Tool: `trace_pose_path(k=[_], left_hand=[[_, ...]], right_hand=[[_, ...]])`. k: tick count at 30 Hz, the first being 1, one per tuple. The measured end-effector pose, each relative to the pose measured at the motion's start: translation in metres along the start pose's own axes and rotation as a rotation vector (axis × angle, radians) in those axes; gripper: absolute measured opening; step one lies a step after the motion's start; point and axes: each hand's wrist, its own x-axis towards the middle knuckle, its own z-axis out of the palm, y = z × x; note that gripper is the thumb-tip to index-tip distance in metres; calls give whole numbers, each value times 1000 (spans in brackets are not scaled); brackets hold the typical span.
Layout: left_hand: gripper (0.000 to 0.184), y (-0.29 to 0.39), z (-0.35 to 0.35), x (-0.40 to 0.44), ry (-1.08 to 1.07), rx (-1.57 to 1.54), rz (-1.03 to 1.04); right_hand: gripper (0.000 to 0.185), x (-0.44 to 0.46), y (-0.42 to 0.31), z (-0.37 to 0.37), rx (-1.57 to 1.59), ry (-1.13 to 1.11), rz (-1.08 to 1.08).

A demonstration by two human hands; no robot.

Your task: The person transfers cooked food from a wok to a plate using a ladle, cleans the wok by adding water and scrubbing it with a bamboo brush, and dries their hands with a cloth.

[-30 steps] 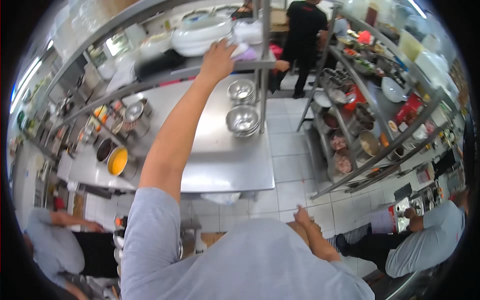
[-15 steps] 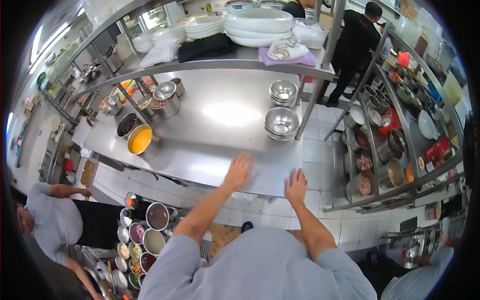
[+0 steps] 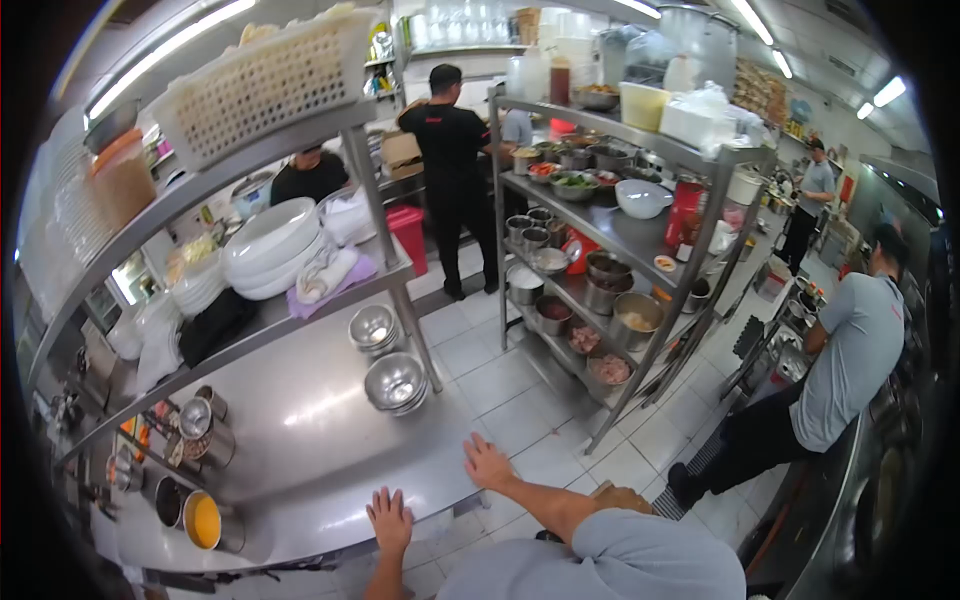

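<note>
My left hand [image 3: 390, 518] lies on the front edge of the steel table [image 3: 300, 490], fingers spread and holding nothing. To its right, my right hand [image 3: 487, 463] rests at the table's corner, also open, with its fingers stretched out. Beyond the hands stand two stacks of steel bowls, a larger stack [image 3: 396, 384] and a smaller one [image 3: 373, 328] behind it. At the table's left end are a pot of yellow liquid [image 3: 205, 522], a pot with dark contents [image 3: 171, 502] and a steel container with a bowl on top [image 3: 208, 440].
Over the table, a shelf [image 3: 260, 318] bears white plates [image 3: 270, 245] and folded cloths [image 3: 328, 275]. A steel rack [image 3: 610, 215] with pots and bowls stands across the tiled floor [image 3: 540, 400]. One co-worker in grey [image 3: 855, 350] stands at the right, another in black [image 3: 450, 170] at the back.
The view has swung to the right and up, bringing the rack and the right-hand co-worker further in. Both hands remain open at the table's edge.
</note>
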Motion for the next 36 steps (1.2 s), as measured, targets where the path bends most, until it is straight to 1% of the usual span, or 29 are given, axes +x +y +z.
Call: trace_pose_path(k=[1,2,3,4,5,6,7,8,9,10,11,12,13,14,15,17,18,19,21,22,24,25,26,27,29,31,33,35,36], left_hand=[[52,2,0,3,-18,-43,-35],[54,5,0,2,-79,-3,-39],[54,16,-8,4,-74,-4,-29],[52,32,-19,4,-270,-415,-123],[50,49,-32,1,-472,-827,-220],[46,78,-51,-2,-597,-1035,-198],[43,112,-69,-6,-722,-1247,-180],[43,142,-80,-9,-733,-1256,-190],[42,170,-89,-12,-894,-1252,-72],[42,189,-93,-12,-1047,-1246,50],[42,199,-93,-10,-1049,-1270,34],[45,206,-92,-10,-1162,-1230,76],[48,210,-90,-9,-1270,-1187,121],[52,210,-87,-8,-1326,-1189,144],[52,212,-88,-7,-1320,-1210,124],[53,216,-88,-11,-1392,-1265,97],[53,216,-81,-13,-1401,-1285,75],[54,215,-70,-14,-1427,-1314,105],[54,214,-53,-20,-1455,-1355,126],[53,215,-47,-23,-1475,-1358,113],[52,214,-30,-27,-1492,-1353,110],[51,211,-16,-34,-1523,-1385,35],[50,210,-8,-37,-1554,-1414,-36],[50,210,-5,-34,-1557,-1404,-20],[44,210,-4,-26,-1459,-1295,150],[41,210,-17,-17,-1437,-1192,161],[38,210,-23,-5,-1436,-1067,217],[34,199,-16,-2,-1310,-882,259],[34,199,-24,4,-1331,-855,312]], right_hand=[[54,-4,10,2,-7,21,4],[54,-9,20,5,84,141,-72],[55,-14,27,7,177,255,-150],[55,-27,33,3,177,260,-145],[56,-51,45,-4,255,230,-64],[57,-75,59,-13,332,198,19],[58,-104,82,-12,286,12,94],[59,-138,111,-3,238,-179,167],[59,-179,160,29,100,-423,212],[60,-203,171,10,-44,-670,250],[53,-250,180,-15,-29,-465,245],[49,-284,142,-96,-14,-260,231],[49,-325,198,-49,178,-445,341],[51,-367,266,19,292,-648,489],[54,-400,309,59,352,-793,623],[62,-444,350,94,438,-882,766],[55,-432,309,45,480,-887,867],[55,-427,299,36,475,-909,879],[43,-422,299,40,444,-851,935],[43,-413,291,33,441,-858,938],[48,-382,275,18,577,-743,1117],[48,-359,267,9,580,-733,1116],[46,-335,259,-1,552,-732,1057],[43,-316,254,-8,524,-728,1000],[42,-282,258,-9,581,-666,955],[42,-256,253,-15,645,-584,910],[45,-237,246,-27,593,-462,702],[52,-205,150,-145,207,-583,626],[55,-188,97,-209,18,-641,584]])
